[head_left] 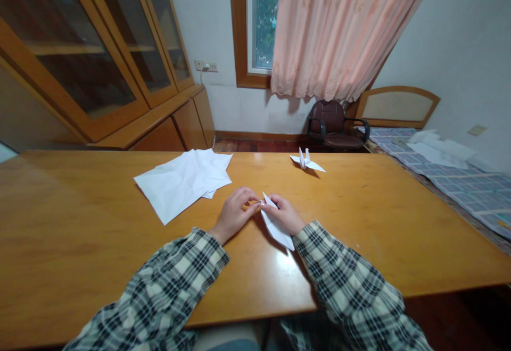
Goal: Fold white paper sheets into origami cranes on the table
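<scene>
Both hands are at a piece of folded white paper [278,230] above the middle of the wooden table. My right hand [284,214] grips its body, with the thumb on top and one long pointed end reaching down toward the wrist. Thumb and fingertips of my left hand [238,210] pinch a small part at its left side; the exact fold there is partly hidden by the fingers. Beyond my right hand stands a finished white paper crane [305,160] with its wings spread. Left of my left hand lie several loose white sheets [186,181], overlapping and creased.
The wooden table [99,266] spans the width before me. Behind it are a glass-door cabinet [120,48] at left, a brown armchair [329,122] and a pink curtain [335,32]. A bed [459,181] with a checked cover adjoins the right side.
</scene>
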`<control>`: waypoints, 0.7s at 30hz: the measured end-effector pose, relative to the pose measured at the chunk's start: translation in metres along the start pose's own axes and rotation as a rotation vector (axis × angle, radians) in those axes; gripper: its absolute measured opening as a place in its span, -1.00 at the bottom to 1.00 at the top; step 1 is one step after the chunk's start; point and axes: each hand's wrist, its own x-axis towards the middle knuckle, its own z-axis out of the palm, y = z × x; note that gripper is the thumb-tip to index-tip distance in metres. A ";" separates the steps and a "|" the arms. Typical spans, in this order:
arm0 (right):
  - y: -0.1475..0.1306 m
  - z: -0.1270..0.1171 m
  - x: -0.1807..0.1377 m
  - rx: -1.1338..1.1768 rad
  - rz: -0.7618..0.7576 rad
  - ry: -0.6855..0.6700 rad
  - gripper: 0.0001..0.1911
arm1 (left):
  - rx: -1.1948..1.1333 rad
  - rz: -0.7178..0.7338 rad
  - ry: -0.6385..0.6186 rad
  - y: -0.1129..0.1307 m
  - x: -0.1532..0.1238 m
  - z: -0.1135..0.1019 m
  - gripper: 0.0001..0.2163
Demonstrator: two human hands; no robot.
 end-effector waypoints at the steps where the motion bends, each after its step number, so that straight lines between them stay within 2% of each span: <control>1: 0.000 0.000 0.000 -0.001 -0.001 0.004 -0.70 | 0.010 0.001 0.006 0.000 0.000 0.000 -0.94; 14: -0.002 0.000 0.000 -0.027 -0.036 0.084 -0.74 | -0.007 -0.056 0.036 0.004 -0.001 0.005 -0.92; 21: -0.003 -0.001 -0.001 -0.066 -0.051 0.103 -0.73 | -0.108 -0.155 0.052 0.002 -0.002 0.009 -0.88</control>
